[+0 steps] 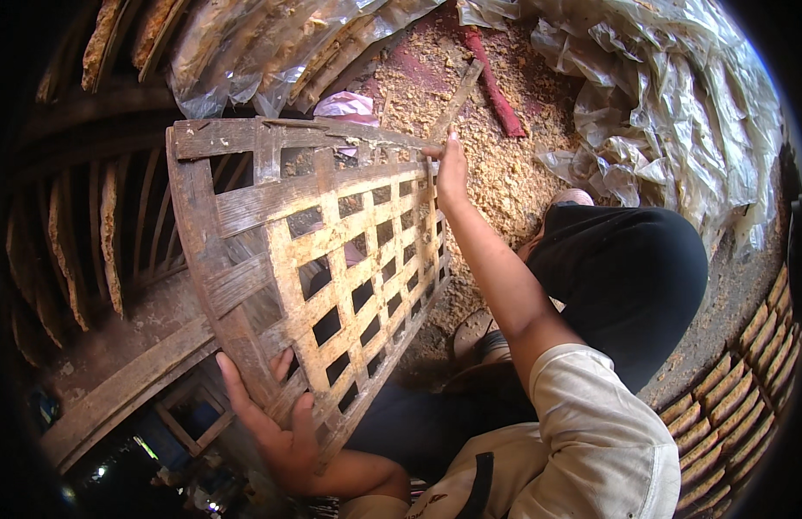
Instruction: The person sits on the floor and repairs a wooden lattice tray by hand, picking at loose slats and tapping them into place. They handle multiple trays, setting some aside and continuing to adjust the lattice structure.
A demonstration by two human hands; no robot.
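Left hand (275, 428), nearest: fingers curled under the lower edge of a woven bamboo lattice tray (323, 259), gripping it. Tray tilted up between both hands; looks light, stiff, splintery, best held by its rim slats. Right hand (448, 164): pinching the far upper corner. Beyond that hand: sawdust floor (496, 173), red stick (496, 91), crumpled clear plastic sheeting (660, 112), unlabelled.

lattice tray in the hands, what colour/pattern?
Weathered grey-tan woven lattice tray with square gaps; head view.

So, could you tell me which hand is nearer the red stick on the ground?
Right. The right hand grips the woven bamboo tray's far edge, just below the red stick; the left hand holds its near edge.
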